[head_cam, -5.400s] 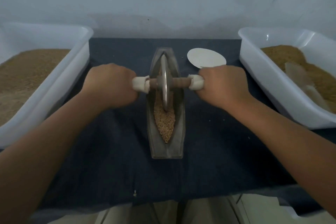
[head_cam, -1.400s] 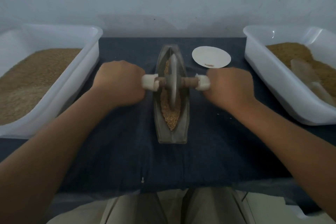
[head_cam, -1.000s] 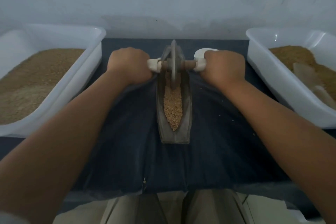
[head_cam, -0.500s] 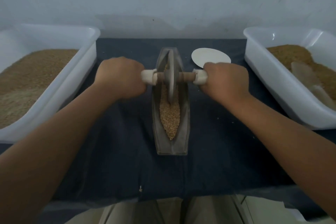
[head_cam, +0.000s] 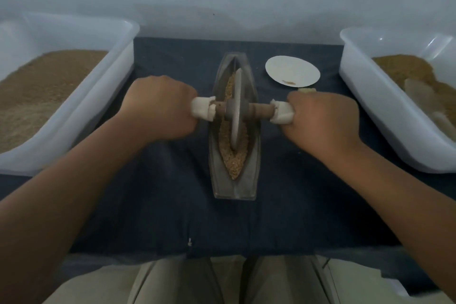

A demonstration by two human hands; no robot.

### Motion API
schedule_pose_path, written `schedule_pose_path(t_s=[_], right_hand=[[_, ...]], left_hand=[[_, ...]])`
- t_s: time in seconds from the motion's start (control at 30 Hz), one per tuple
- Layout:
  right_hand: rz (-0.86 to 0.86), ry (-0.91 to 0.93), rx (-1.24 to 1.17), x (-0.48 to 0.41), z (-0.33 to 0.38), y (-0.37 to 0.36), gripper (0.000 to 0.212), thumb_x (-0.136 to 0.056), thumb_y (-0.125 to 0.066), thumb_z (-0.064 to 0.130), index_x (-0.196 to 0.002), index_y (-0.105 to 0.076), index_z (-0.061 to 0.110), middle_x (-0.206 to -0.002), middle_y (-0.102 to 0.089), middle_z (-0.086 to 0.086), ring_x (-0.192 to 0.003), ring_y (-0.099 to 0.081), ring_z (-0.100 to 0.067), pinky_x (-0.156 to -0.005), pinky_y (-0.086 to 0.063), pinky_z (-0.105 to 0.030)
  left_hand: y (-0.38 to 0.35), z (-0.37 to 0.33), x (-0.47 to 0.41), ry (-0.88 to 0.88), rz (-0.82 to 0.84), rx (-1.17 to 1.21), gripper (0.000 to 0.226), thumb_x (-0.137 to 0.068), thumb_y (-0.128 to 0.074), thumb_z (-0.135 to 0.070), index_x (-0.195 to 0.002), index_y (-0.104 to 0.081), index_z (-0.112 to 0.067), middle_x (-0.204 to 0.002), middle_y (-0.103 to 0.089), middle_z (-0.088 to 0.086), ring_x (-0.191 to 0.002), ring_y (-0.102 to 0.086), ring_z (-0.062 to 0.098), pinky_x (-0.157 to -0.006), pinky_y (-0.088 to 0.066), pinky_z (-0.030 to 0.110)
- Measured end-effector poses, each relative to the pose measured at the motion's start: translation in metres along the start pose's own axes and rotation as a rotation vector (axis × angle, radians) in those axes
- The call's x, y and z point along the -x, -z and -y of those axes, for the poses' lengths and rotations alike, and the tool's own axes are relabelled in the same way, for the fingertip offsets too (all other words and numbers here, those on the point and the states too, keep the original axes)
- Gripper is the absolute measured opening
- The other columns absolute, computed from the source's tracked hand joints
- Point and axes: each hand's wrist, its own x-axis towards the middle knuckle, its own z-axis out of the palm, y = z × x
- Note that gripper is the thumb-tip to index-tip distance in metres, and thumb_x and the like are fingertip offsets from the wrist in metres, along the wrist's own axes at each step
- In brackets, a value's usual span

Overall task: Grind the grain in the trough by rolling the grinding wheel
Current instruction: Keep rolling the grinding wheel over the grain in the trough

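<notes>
A boat-shaped metal trough (head_cam: 235,187) lies lengthwise on the dark cloth in the middle of the head view. Tan grain (head_cam: 234,163) fills its groove. A thin metal grinding wheel (head_cam: 237,108) stands on edge in the grain, around the trough's middle. A wooden axle runs through the wheel, with white wrapping at both ends. My left hand (head_cam: 158,108) grips the left end of the axle. My right hand (head_cam: 323,118) grips the right end. The handle ends are hidden inside my fists.
A white plastic tub (head_cam: 108,86) of tan grain stands at the left. Another white tub (head_cam: 365,96) with browner meal and a pale scoop stands at the right. A white round dish (head_cam: 292,74) lies right of the trough's far end. The cloth edge and my lap are below.
The wheel has rolled back toward me along the trough, from the far end a second ago to about the middle now. Both hands have kept their grip on the axle.
</notes>
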Motion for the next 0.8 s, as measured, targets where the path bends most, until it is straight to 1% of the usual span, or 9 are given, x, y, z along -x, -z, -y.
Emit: schedule_pose_path(t_s=[0.1, 0.17, 0.23, 0.37, 0.43, 0.5, 0.57, 0.7, 0.8], right_hand=[[0.008, -0.02, -0.018, -0.039, -0.002, -0.021, 0.049, -0.097, -0.048, 0.059, -0.067, -0.052, 0.02, -0.054, -0.047, 0.004, -0.047, -0.044, -0.026, -0.049, -0.027, -0.024], [0.003, -0.034, -0.02, -0.064, -0.002, -0.032, 0.048, -0.093, -0.037, 0.054, -0.067, -0.053, 0.017, -0.057, -0.05, 0.001, -0.05, -0.045, -0.026, -0.05, -0.028, -0.025], [0.022, -0.035, -0.028, -0.077, 0.0, -0.034, 0.045, -0.088, -0.033, 0.052, -0.066, -0.052, 0.017, -0.057, -0.048, 0.001, -0.052, -0.047, -0.024, -0.05, -0.031, -0.026], [0.011, -0.014, -0.017, -0.047, -0.002, -0.024, 0.053, -0.099, -0.046, 0.057, -0.062, -0.047, 0.019, -0.053, -0.043, 0.004, -0.047, -0.043, -0.025, -0.048, -0.028, -0.024], [-0.002, 0.002, -0.009, -0.017, -0.002, -0.014, 0.053, -0.099, -0.051, 0.06, -0.063, -0.044, 0.022, -0.05, -0.037, 0.008, -0.043, -0.038, -0.023, -0.048, -0.022, -0.022], [-0.006, -0.011, -0.032, 0.007, -0.002, -0.006, 0.055, -0.1, -0.047, 0.065, -0.063, -0.041, 0.024, -0.049, -0.034, 0.009, -0.041, -0.036, -0.019, -0.047, -0.02, -0.021], [-0.002, -0.03, -0.031, 0.014, -0.002, -0.005, 0.057, -0.099, -0.045, 0.068, -0.063, -0.041, 0.025, -0.048, -0.034, 0.009, -0.04, -0.036, -0.018, -0.048, -0.02, -0.02], [0.058, -0.066, -0.028, -0.029, -0.005, -0.019, 0.051, -0.096, -0.052, 0.062, -0.066, -0.048, 0.021, -0.054, -0.045, 0.006, -0.049, -0.045, -0.026, -0.051, -0.025, -0.024], [0.09, -0.061, -0.015, -0.072, -0.003, -0.031, 0.028, -0.088, -0.056, 0.042, -0.072, -0.054, 0.019, -0.061, -0.046, 0.004, -0.058, -0.051, -0.027, -0.054, -0.031, -0.028]], left_hand=[[-0.004, 0.003, -0.041, 0.07, 0.063, 0.017, 0.021, -0.072, -0.053, -0.051, -0.068, -0.052, -0.03, -0.066, -0.05, -0.01, -0.066, -0.054, 0.026, -0.061, -0.041, 0.032], [-0.004, 0.005, -0.063, 0.109, 0.059, 0.025, 0.022, -0.071, -0.053, -0.05, -0.07, -0.058, -0.028, -0.068, -0.053, -0.008, -0.066, -0.055, 0.026, -0.063, -0.042, 0.033], [-0.002, 0.006, -0.072, 0.124, 0.058, 0.037, 0.029, -0.072, -0.051, -0.054, -0.072, -0.06, -0.027, -0.07, -0.055, -0.006, -0.067, -0.055, 0.027, -0.063, -0.042, 0.034], [0.002, 0.001, -0.047, 0.067, 0.097, 0.023, 0.025, -0.078, -0.052, -0.053, -0.074, -0.057, -0.029, -0.071, -0.056, -0.008, -0.067, -0.057, 0.025, -0.063, -0.043, 0.033], [0.004, 0.0, -0.016, 0.007, 0.034, -0.026, 0.021, -0.076, -0.053, -0.05, -0.07, -0.053, -0.03, -0.062, -0.05, -0.009, -0.055, -0.051, 0.021, -0.055, -0.038, 0.029], [0.007, -0.001, 0.008, -0.052, -0.075, -0.055, 0.021, -0.072, -0.056, -0.049, -0.065, -0.049, -0.031, -0.054, -0.041, -0.011, -0.044, -0.034, 0.013, -0.05, -0.025, 0.022], [0.008, -0.001, 0.009, -0.058, -0.08, -0.053, 0.022, -0.07, -0.055, -0.05, -0.063, -0.046, -0.032, -0.054, -0.038, -0.011, -0.044, -0.029, 0.013, -0.05, -0.02, 0.021], [0.004, 0.0, -0.038, 0.032, 0.05, -0.009, 0.019, -0.072, -0.052, -0.048, -0.069, -0.053, -0.03, -0.067, -0.054, -0.006, -0.063, -0.055, 0.026, -0.06, -0.042, 0.032], [0.005, 0.006, -0.073, 0.113, 0.097, 0.04, 0.027, -0.072, -0.051, -0.051, -0.074, -0.061, -0.026, -0.075, -0.061, -0.002, -0.071, -0.06, 0.029, -0.066, -0.046, 0.036]])
